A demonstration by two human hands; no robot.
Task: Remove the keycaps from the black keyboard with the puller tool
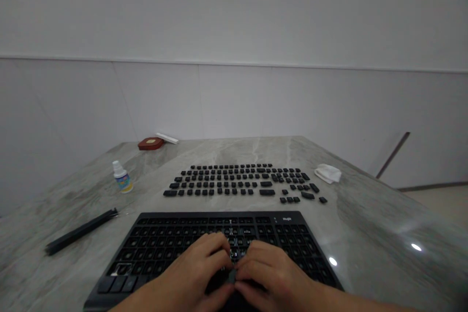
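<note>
A black keyboard (pixel 157 243) lies in front of me, most of its key wells bare and a few caps still on at the lower left. My left hand (pixel 204 263) and my right hand (pixel 272 270) meet over its lower middle. Their fingertips are pinched together around a small dark grey piece (pixel 232 276), mostly hidden by the fingers, so its kind is unclear. Beyond the keyboard, many loose black keycaps (pixel 219 184) are laid out in rows like a keyboard layout.
On the left of the marble-patterned table (pixel 365 243) are a small spray bottle (pixel 122 178) and a long dark brush (pixel 82 231). A red-brown case (pixel 150 144) and a white strip (pixel 167 138) lie at the back. White tissue (pixel 328 173) rests at the right.
</note>
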